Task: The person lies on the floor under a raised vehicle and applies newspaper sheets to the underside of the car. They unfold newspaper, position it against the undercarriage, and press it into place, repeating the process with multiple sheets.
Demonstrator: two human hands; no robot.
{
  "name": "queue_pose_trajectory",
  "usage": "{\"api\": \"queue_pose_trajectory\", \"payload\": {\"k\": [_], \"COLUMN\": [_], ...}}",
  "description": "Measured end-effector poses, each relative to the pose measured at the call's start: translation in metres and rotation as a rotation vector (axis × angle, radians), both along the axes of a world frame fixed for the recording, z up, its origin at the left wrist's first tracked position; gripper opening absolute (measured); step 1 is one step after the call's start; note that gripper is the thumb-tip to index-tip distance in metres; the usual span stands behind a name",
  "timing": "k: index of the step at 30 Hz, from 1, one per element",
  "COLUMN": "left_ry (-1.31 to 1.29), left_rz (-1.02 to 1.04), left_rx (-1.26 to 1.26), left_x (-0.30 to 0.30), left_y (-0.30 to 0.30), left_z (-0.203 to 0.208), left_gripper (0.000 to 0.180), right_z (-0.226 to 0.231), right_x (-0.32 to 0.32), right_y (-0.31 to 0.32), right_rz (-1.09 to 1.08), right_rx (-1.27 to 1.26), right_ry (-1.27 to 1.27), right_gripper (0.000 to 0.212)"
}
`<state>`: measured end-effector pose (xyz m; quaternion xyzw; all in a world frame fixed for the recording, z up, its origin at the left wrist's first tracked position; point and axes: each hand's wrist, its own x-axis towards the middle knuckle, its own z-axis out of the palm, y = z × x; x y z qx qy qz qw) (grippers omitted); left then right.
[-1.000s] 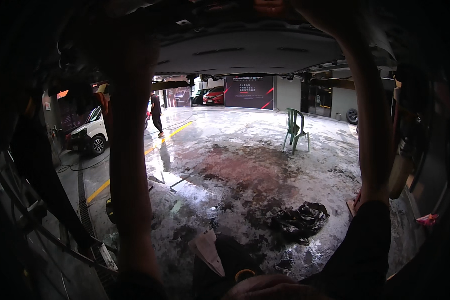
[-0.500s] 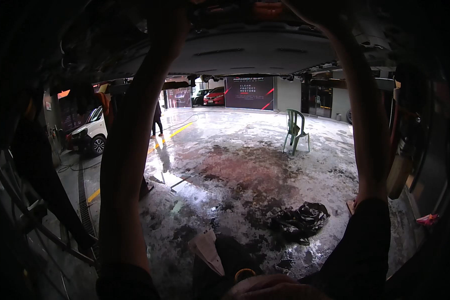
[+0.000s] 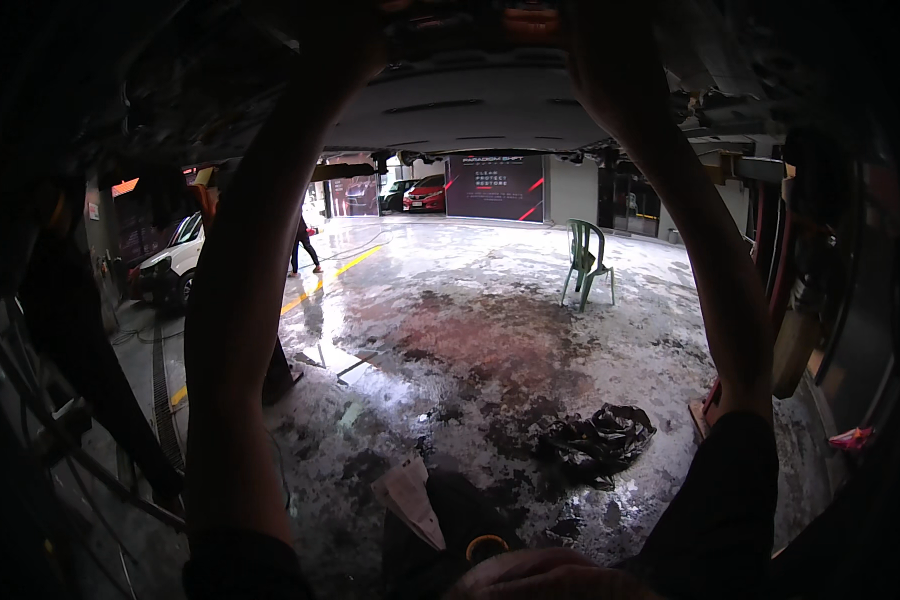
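Both my arms reach up to the dark underside of a raised car (image 3: 460, 110). My left hand (image 3: 338, 45) is at the upper left, against the shadowed underbody; its fingers are lost in the dark. To the right, my right hand (image 3: 610, 75) is lifted to the same height, and its fingers cannot be made out either. Between the two hands an orange-brown part (image 3: 532, 22) shows dimly at the top edge. Whether either hand holds something is hidden by shadow.
A crumpled black plastic bag (image 3: 600, 440) lies on the wet, stained floor (image 3: 490, 340). Farther off stand a green plastic chair (image 3: 588, 265), a white car (image 3: 165, 265), a red car (image 3: 425, 194) and a person (image 3: 305, 248). Lift arms (image 3: 345, 171) reach under the car.
My right hand and forearm have shifted left, closer to the middle. My left arm leans slightly farther left. The distant person's legs have moved apart.
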<state>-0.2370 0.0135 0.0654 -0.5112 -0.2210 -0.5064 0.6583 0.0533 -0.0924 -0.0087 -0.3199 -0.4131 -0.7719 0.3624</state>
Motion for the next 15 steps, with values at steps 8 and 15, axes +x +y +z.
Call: {"api": "queue_pose_trajectory", "payload": {"k": [8, 15], "left_ry": [0.026, 0.058], "left_rz": [0.403, 0.617], "left_rx": [-0.083, -0.202], "left_x": [0.005, 0.019], "left_y": [0.043, -0.017], "left_z": [0.000, -0.021], "left_gripper": [0.017, 0.012], "right_z": [-0.004, -0.008], "right_x": [0.057, 0.052], "right_y": [0.043, -0.004], "right_rz": [-0.024, -0.424], "right_rx": [-0.074, 0.098], "right_ry": [0.005, -0.063], "right_gripper": [0.063, 0.057]}}
